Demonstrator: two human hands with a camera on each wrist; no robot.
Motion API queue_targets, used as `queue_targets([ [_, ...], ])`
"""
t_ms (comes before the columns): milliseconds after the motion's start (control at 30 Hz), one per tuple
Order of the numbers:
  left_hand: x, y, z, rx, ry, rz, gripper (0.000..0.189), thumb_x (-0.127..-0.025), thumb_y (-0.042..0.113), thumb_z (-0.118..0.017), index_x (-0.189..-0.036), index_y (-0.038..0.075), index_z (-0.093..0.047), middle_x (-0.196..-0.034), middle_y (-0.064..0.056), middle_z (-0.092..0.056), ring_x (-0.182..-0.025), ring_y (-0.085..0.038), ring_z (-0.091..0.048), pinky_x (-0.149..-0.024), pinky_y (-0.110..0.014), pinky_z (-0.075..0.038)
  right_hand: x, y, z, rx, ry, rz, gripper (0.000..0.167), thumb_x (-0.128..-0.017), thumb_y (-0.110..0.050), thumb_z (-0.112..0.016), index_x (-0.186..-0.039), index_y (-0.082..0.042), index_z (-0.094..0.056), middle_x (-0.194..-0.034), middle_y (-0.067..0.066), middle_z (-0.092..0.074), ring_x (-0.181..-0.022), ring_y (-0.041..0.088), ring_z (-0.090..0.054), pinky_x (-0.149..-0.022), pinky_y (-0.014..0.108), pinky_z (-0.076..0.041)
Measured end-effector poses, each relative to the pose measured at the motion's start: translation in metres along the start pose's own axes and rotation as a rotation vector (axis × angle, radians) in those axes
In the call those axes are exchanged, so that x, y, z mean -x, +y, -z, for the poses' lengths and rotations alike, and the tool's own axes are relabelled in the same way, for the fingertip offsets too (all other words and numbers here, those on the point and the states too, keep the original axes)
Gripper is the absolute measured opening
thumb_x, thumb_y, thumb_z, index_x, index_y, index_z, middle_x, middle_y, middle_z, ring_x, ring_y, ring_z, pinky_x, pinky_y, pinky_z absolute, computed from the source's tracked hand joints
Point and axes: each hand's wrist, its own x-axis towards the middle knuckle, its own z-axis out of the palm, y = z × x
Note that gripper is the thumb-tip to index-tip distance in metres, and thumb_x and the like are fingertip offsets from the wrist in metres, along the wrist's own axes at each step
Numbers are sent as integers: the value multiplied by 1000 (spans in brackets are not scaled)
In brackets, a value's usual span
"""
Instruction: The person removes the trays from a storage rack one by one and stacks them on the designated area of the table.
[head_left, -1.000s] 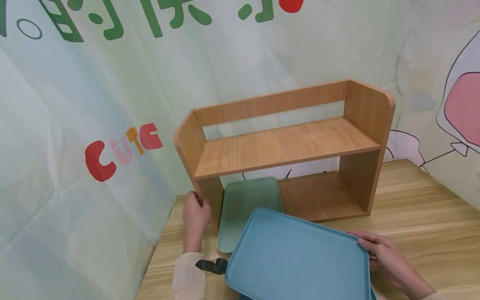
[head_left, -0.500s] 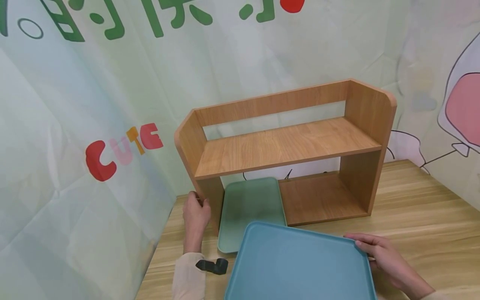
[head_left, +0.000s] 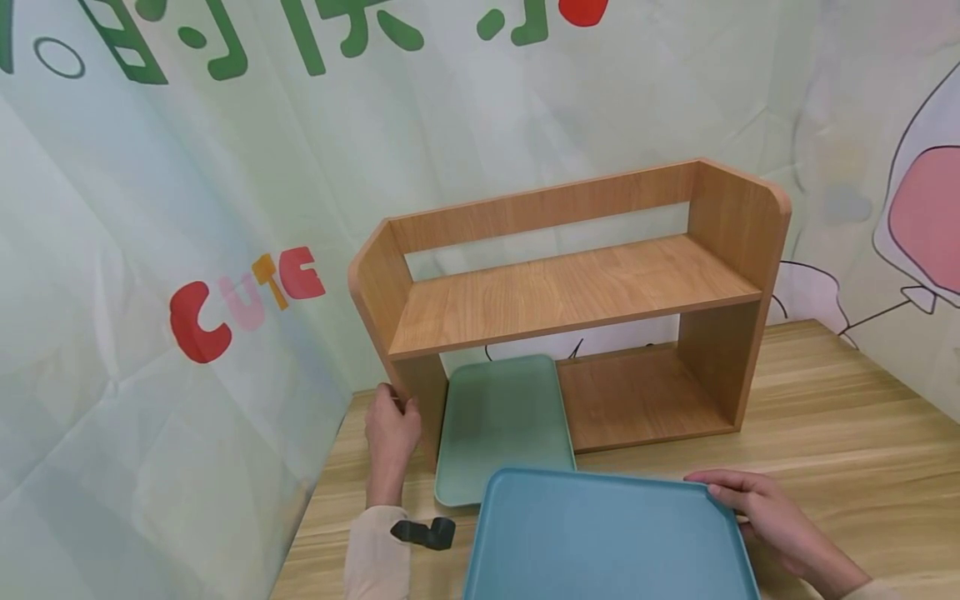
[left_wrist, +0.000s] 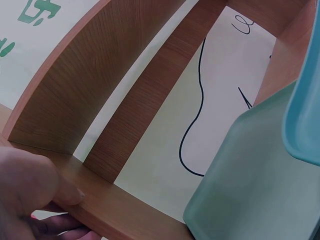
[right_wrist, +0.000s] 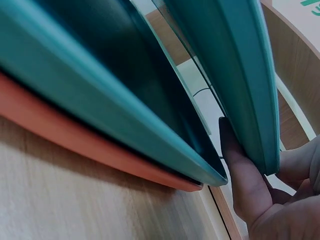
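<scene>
My left hand grips the front edge of the left side panel of a wooden shelf; in the left wrist view the thumb lies on the panel's inner side, with curled fingers outside. My right hand pinches a blue tray at its far right corner. This tray is tilted over a stack in the right wrist view: a teal-blue tray on an orange-red tray. A green tray lies in the shelf's lower left, its front end sticking out past the shelf.
The shelf stands on a wood-grain table, against a printed fabric backdrop. Beside the green tray shows the shelf's bare lower board. A dark strap with a small mount sits on the left sleeve.
The blue tray's far edge has come down and toward me, showing more of the green tray. My right hand has shifted slightly with it; my left hand stays on the shelf panel.
</scene>
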Motion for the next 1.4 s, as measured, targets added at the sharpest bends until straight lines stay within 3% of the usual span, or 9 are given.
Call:
queue_targets([
  [267,0,0,0,6,-9,7,27,-95,12,-50,-116,-4,-49,-108,-24,-59,-95,-34,-58,-74,-43,-49,-1,-1,1,1,-23,-23,39,-99,-22,-49,-130,0,-54,-113,-2,-66,-96,14,-64,-78,40,-55],
  [800,-1,-1,0,-2,5,-10,26,-95,13,-50,-115,-4,-50,-106,-23,-59,-93,-34,-58,-74,-44,-48,-5,0,1,1,-106,11,35,-99,-19,-47,-127,-1,-57,-110,-6,-66,-93,13,-63,-75,41,-55],
  [1400,-1,-4,-2,-7,2,-7,26,-95,14,-50,-115,-3,-50,-105,-22,-60,-92,-33,-59,-73,-43,-48,-6,-1,1,37,-98,9,38,-99,-20,-49,-127,5,-54,-110,-1,-65,-93,16,-62,-75,41,-55],
])
